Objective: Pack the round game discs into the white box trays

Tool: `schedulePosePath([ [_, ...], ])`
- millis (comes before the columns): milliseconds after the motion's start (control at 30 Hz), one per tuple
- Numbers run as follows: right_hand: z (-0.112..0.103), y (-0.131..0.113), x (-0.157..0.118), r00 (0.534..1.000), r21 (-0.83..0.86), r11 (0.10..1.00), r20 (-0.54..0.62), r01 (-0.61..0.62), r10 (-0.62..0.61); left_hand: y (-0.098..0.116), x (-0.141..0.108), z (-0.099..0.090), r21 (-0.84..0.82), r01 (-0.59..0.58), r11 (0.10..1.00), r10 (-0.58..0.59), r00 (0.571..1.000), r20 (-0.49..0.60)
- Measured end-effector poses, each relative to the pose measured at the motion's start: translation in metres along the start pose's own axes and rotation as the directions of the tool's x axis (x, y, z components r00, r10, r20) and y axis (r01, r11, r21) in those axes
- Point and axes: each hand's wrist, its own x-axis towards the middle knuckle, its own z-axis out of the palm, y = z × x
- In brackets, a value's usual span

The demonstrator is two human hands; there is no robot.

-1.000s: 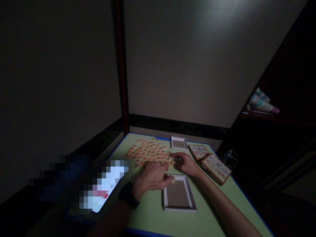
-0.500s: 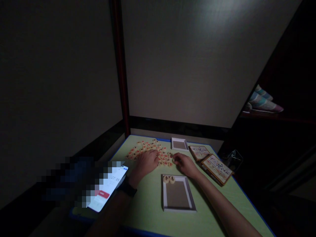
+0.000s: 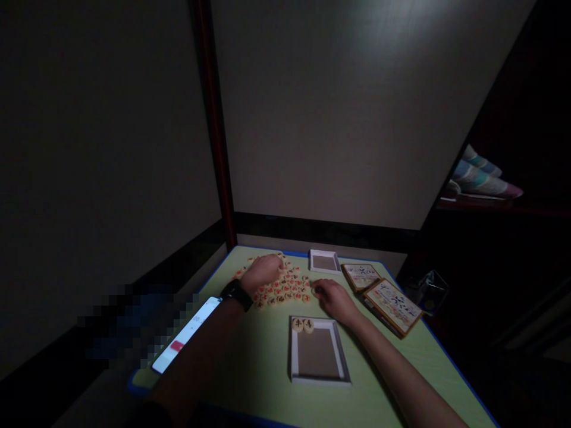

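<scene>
Left hand (image 3: 264,270) has moved across the green table (image 3: 265,351) toward the wall (image 3: 321,125).

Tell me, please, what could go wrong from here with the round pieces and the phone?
The left hand reaches over the crowded loose pieces, so it might push some out of place. The left forearm passes close beside the phone and could knock it. The two pieces in the near tray have open room around them, so a bump might make them slide.
</scene>
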Motion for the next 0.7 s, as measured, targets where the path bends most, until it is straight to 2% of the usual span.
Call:
schedulePosePath([
  [233,0.007,0.003,0.001,1.0,0.139,0.99,0.003,0.014,-0.014,-0.014,0.001,-0.016,0.063,0.065,0.996,-0.069,0.996,0.06],
  [467,0.004,-0.001,0.001,1.0,0.146,0.989,0.018,0.007,-0.009,-0.01,0.0,-0.01,0.114,0.056,0.992,-0.069,0.992,0.106],
  [700,0.002,-0.004,0.001,1.0,0.143,0.99,0.013,0.003,-0.005,-0.01,0.001,-0.002,0.125,0.04,0.991,-0.052,0.994,0.098],
])
